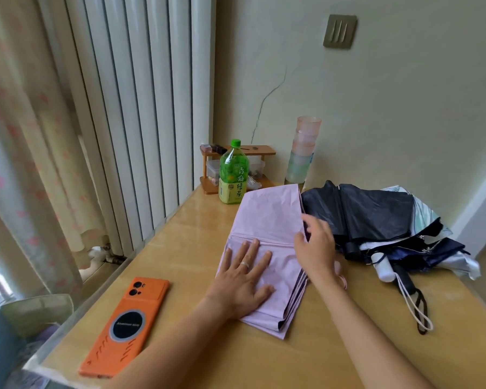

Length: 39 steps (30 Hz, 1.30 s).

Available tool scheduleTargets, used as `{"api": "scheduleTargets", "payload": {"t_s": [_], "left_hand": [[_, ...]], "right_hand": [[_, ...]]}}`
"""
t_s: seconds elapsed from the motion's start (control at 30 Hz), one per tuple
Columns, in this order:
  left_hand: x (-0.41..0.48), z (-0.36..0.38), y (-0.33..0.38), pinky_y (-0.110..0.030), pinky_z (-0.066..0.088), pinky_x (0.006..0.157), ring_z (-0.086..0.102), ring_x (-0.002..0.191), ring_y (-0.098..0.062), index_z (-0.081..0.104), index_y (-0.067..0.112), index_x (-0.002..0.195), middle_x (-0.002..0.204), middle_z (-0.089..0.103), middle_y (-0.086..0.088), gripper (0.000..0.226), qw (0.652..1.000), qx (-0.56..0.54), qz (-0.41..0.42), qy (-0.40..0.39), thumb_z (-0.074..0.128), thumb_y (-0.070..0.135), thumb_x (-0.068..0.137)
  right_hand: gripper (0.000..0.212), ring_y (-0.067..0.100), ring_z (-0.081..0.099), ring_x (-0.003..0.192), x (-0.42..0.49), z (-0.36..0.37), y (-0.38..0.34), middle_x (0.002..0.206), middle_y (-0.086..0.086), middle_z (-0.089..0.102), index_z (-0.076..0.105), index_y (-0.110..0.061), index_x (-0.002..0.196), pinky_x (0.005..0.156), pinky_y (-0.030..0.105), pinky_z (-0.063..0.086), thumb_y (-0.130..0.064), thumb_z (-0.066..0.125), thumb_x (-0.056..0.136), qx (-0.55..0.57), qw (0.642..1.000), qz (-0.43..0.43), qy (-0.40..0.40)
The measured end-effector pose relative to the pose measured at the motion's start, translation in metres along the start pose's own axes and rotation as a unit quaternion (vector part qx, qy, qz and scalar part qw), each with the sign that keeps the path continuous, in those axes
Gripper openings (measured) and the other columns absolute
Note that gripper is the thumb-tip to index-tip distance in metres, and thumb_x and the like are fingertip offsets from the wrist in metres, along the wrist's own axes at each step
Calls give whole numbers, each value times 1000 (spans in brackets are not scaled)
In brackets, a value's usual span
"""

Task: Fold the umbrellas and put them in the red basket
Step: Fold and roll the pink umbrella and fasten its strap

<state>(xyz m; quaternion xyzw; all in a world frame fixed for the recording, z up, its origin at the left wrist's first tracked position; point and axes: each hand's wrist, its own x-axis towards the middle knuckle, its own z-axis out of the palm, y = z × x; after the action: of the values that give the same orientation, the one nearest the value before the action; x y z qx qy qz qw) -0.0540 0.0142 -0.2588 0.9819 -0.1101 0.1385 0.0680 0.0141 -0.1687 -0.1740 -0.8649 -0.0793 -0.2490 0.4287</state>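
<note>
Flat pleated lilac fabric umbrella (267,248), frame centre; left hand (243,282) pressing, fingers splayed; right hand (316,245) pinching right edge.

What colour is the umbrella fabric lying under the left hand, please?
Pale lilac-pink umbrella fabric, clearest in the head view.

There is a single view, worn on the person's head, looking forward and steeply down over the glossy light-wood tabletop (197,228) from close above it, facing the pale plaster corner wall (376,108) behind.
</note>
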Motion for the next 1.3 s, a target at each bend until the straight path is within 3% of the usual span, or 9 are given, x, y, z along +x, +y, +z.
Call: {"api": "scheduleTargets", "payload": {"t_s": [0.17, 0.37, 0.53, 0.67, 0.8, 0.93, 1.03, 1.17, 1.3], "left_hand": [[-1, -6, 2, -51, -10, 125, -20, 155, -22, -4, 40, 161, 168, -20, 2, 80, 1000, -6, -2, -17, 9, 74, 90], [-5, -11, 2, -46, -10, 126, -15, 156, -16, 9, 41, 162, 170, -10, 5, 79, 998, -63, 4, 10, 22, 71, 90], [-9, -20, -2, -45, 21, 121, 26, 150, -17, 56, 32, 138, 155, 42, 3, 55, 975, -184, -13, 121, 38, 55, 91], [-18, -34, -1, -41, 48, 94, 62, 104, -13, 54, 24, 117, 110, 65, 4, 25, 864, -430, -148, 214, 41, 36, 100], [-22, -41, -7, -47, 57, 79, 72, 80, -22, 44, 32, 122, 99, 69, 1, 27, 748, -577, -234, 229, 42, 42, 97], [-21, -37, -7, -46, 57, 80, 71, 81, -15, 41, 33, 135, 96, 65, 11, 36, 803, -511, -225, 208, 49, 26, 101], [-10, -45, -6, -45, 54, 85, 59, 93, -9, 51, 36, 126, 96, 57, 15, 32, 829, -457, -222, 236, 50, 32, 94], [22, -72, -12, -28, 43, 89, 47, 102, 11, 67, 30, 112, 112, 53, 5, 24, 837, -434, -214, 255, 49, 35, 96], [57, -93, -15, -28, 41, 96, 47, 111, 1, 71, 36, 102, 114, 54, 10, 30, 809, -464, -243, 268, 46, 45, 90]], "right_hand": [[30, 32, 69, 83, 39, -2, -5, 85, 9, 73, 67, -12, 90, 76, 44, 58, -32, 67, 67, 142, 950, 218, -170], [5, 17, 70, 78, 27, -1, -6, 78, -12, 74, 71, -21, 85, 74, 41, 57, -25, 75, 82, 115, 980, 52, -156], [25, 19, 51, 68, -20, -11, -1, 75, 3, 52, 60, -5, 73, 63, 33, 40, -23, 71, 86, 31, 990, -113, -83], [15, 17, 48, 72, -63, -17, 14, 75, -5, 46, 64, -20, 71, 65, 33, 38, -28, 66, 84, -31, 978, -189, -79], [17, 13, 51, 85, -89, -18, 29, 84, -12, 54, 74, -27, 86, 83, 44, 47, -42, 65, 85, -41, 978, -176, -102], [30, 13, 51, 71, -81, -23, 17, 74, -10, 50, 58, -22, 70, 68, 41, 46, -45, 68, 86, -22, 985, -162, -58], [28, 11, 52, 69, -70, -28, -1, 78, -9, 52, 56, -17, 68, 72, 15, 39, -35, 68, 87, 3, 988, -152, -1], [29, 14, 55, 100, -39, -26, -18, 109, -3, 54, 68, -13, 77, 89, 17, 42, -40, 64, 87, 67, 988, -136, 40], [18, 6, 50, 121, 4, -25, -30, 130, -7, 54, 71, -15, 79, 101, 17, 38, -30, 68, 89, 113, 985, -119, 49]]}}
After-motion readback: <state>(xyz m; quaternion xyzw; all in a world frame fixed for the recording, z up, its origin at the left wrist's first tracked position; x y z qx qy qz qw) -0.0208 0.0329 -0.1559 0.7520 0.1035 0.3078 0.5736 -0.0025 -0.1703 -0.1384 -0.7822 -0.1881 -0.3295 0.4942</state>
